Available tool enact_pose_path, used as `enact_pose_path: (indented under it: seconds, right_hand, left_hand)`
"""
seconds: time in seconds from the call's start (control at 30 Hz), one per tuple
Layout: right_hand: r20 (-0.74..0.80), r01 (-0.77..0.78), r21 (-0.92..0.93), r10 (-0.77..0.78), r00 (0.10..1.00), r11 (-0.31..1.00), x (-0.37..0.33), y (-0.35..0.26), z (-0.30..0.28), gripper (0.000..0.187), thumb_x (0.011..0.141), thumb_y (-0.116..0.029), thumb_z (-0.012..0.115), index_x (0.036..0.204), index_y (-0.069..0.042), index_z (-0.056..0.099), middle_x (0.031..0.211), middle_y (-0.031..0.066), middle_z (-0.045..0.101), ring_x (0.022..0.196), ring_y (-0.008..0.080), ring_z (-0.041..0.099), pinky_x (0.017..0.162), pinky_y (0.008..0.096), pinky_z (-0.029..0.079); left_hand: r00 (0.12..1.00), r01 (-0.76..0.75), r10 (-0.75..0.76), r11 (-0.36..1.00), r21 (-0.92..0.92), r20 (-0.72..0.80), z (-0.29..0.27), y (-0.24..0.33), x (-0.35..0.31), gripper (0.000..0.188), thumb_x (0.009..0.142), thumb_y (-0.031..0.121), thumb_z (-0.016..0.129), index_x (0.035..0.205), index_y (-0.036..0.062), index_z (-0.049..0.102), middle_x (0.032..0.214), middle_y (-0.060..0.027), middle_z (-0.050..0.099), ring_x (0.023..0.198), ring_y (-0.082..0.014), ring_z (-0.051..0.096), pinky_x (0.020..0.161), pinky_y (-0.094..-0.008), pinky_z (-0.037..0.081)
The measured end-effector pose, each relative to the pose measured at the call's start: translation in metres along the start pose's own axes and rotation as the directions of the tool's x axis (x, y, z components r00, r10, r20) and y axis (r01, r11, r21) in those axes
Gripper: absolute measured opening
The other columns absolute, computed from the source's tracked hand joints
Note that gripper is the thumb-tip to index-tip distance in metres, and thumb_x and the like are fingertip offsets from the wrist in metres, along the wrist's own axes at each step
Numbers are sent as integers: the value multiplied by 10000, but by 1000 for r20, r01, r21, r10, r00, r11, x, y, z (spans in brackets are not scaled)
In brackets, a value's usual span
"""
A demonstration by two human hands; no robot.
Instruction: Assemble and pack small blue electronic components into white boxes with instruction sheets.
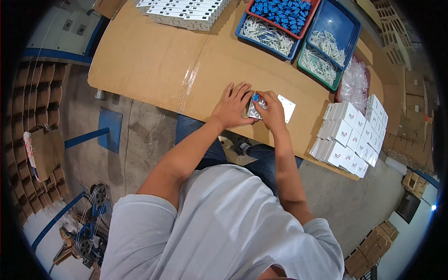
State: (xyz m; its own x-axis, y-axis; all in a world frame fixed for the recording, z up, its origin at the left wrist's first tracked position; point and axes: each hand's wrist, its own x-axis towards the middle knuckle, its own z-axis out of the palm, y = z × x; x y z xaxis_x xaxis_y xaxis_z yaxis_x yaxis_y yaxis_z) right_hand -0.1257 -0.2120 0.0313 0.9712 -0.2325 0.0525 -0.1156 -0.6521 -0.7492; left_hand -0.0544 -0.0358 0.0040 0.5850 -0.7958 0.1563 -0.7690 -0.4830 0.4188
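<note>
On the cardboard-covered table in front of me is a small open white box (252,113) packed with little white and grey pieces. My left hand (231,107) is curled along its left side, thumb at the near edge and fingers at the far corner, steadying it. Over the box's right side, my right hand (273,112) is closed, with its fingertips at a small blue plastic piece (255,97) in the far end. The white lid (286,108) lies flat to the right, partly behind my right hand.
Trays stand at the far right: a red tray (298,35) of blue pieces, blue trays (239,31) and a green tray (336,85) of white plugs. Clear bags (354,86) lie beyond. Stacked white boxes (350,135) sit right; more cartons (184,14) stand far left.
</note>
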Motion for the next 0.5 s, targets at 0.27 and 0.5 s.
enact_pose_path:
  seconds: [0.27,0.5]
  right_hand:
    - [71,-44,-2,44,996,999,4,7,0,341,861,-149,749,1197,-101,715,1061,97,619,966,305,663,806,380,537]
    - [110,-14,-24,17,994,1000,8,2,-7,334,859,-67,754,1190,-46,712,1049,111,598,972,283,648,845,346,518]
  left_hand:
    - [1000,2,-3,1000,20,28,0,-1,0,963,801,744,605,1448,44,465,1551,-139,400,1508,-299,276,1234,-562,161]
    - [999,3,-4,1000,18,39,3,-3,0,974,823,774,558,1466,50,448,1568,-142,390,1524,-298,250,1239,-560,147]
